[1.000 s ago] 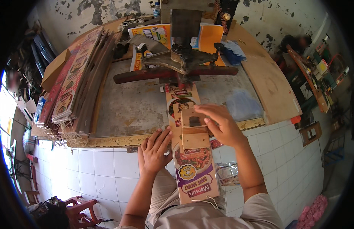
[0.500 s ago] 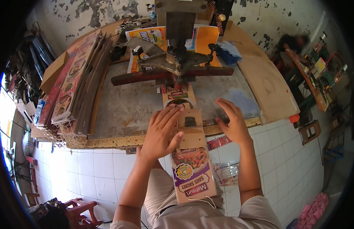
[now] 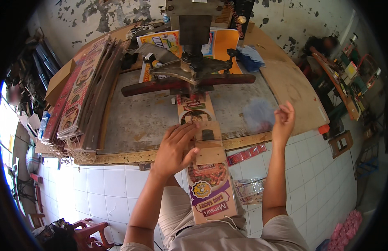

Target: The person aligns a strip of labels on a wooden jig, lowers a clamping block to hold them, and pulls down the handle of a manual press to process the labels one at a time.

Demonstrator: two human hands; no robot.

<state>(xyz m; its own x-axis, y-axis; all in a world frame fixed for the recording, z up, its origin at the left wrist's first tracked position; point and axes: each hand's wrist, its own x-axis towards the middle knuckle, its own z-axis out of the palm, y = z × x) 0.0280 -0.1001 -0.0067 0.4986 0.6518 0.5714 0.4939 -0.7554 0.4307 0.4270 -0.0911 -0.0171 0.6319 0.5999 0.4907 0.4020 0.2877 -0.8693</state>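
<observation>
A long printed cardboard strip (image 3: 212,184) runs from my lap up over the table's front edge and under the press. Its near part has a picture of red food, a purple band and a yellow badge; the middle is bare brown board with a dark window. My left hand (image 3: 176,147) lies flat along its left side, fingers stretched forward and thumb apart. Well off to the right of the strip, my right hand (image 3: 284,122) is raised with loosely bent fingers, and nothing shows in it. Above the strip's far end sits the press head (image 3: 189,77), a dark metal cross-bar.
Tall stacks of printed cardboard strips with strings (image 3: 83,83) stand on the table's left. Blue plastic (image 3: 251,58) and printed sheets (image 3: 225,42) lie behind the press. A cardboard sheet (image 3: 294,92) covers the right side. Red packets (image 3: 247,154) hang below the edge. Another person sits far right.
My right hand has moved right and up, away from the strip, and its fingers have bent. The left hand stays on the strip. The press head looks almost unchanged.
</observation>
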